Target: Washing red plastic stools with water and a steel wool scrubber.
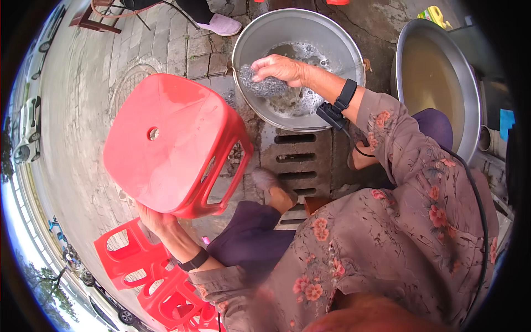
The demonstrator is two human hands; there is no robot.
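Observation:
My left hand (156, 219) grips the lower edge of a red plastic stool (171, 144), held tilted above the pavement with its seat facing up toward me. My right hand (280, 69) is closed on a grey steel-wool scrubber (263, 86) and reaches over the rim of a round metal basin (249, 39) that holds a little soapy water. The scrubber hangs just inside the basin's near-left edge. Both wrists wear black bands, and a cable runs from the right one.
A second large metal basin (467, 105) of murky water stands at the right. A drain grate (296, 160) lies below the first basin. More red stools (149, 271) are stacked lower left. Another person's pink shoe (221, 25) shows at the top.

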